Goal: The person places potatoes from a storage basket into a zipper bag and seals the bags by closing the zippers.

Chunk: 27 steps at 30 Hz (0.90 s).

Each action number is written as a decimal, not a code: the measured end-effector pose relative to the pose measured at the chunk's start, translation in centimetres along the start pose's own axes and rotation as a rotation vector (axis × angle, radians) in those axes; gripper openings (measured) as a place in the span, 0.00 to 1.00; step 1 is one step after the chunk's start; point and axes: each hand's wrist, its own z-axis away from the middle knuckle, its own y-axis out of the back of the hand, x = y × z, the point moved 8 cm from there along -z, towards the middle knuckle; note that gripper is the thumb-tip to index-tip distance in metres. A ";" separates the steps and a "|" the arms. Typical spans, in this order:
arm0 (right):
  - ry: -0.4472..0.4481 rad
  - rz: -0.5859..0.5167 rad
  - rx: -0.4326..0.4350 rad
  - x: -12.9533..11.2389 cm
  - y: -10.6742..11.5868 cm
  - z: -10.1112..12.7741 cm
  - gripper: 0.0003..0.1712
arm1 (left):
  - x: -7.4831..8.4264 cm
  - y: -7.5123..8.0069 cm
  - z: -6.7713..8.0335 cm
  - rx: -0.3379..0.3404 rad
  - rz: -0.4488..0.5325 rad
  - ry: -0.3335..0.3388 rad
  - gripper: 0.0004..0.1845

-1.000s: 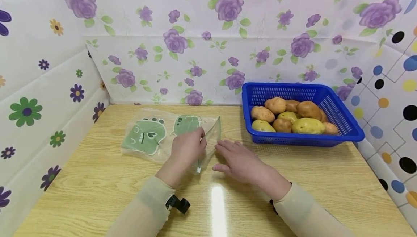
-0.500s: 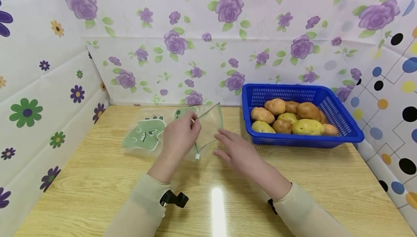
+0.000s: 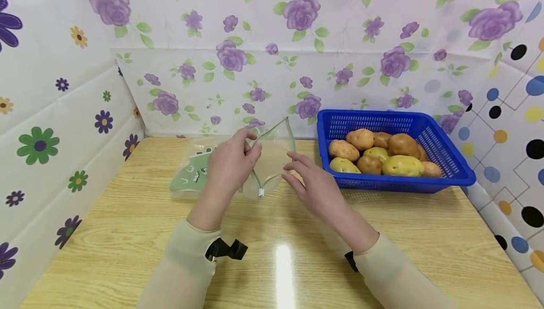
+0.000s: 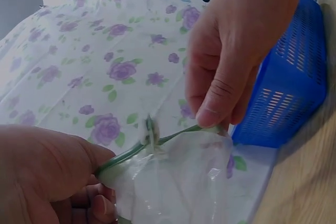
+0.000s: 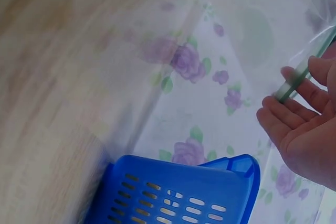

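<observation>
A clear zip bag (image 3: 272, 160) with green dinosaur prints and a green zip edge is partly lifted off the table, its mouth spread wide and facing right. My left hand (image 3: 229, 165) pinches one side of the mouth between thumb and fingers. On the other side, my right hand (image 3: 316, 191) pinches the opposite lip, with thumb and fingertips on the green edge in the right wrist view. A white slider (image 3: 261, 192) sits at the near corner of the zip. Part of the printed side is hidden behind my left hand.
A blue plastic basket (image 3: 395, 184) holding several potatoes (image 3: 401, 165) stands at the back right, just beyond my right hand. Flower-patterned sheets (image 3: 170, 77) enclose the wooden table (image 3: 127, 252) at the back and left, a dotted sheet at the right.
The bag's mouth has risen and spread wider. My left hand has moved up and away with its edge. My right hand has gone from touching the lip to pinching it, slightly higher.
</observation>
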 end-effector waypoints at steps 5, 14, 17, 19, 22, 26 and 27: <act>-0.021 -0.014 -0.003 0.5 0.3 -0.2 0.11 | 0.1 0.8 -0.4 0.031 0.006 -0.005 0.10; -0.078 -0.026 -0.033 1.4 1.2 -0.5 0.10 | 0.5 2.8 -0.3 0.216 0.041 -0.080 0.08; -0.093 -0.030 -0.044 1.6 1.4 -0.5 0.10 | 0.6 3.2 -0.3 0.252 0.048 -0.103 0.08; -0.108 -0.034 -0.052 1.8 1.5 -0.4 0.11 | 0.6 3.6 -0.2 0.268 0.044 -0.108 0.08; -0.114 -0.038 -0.056 2.0 1.7 -0.4 0.11 | 0.4 3.9 -0.2 0.272 0.043 -0.110 0.10; -0.090 -0.031 -0.043 2.1 2.1 -0.5 0.11 | 0.2 4.0 -0.2 0.227 0.056 -0.095 0.15; -0.083 -0.029 -0.040 2.1 2.2 -0.5 0.11 | 0.1 3.9 -0.2 0.212 0.062 -0.089 0.15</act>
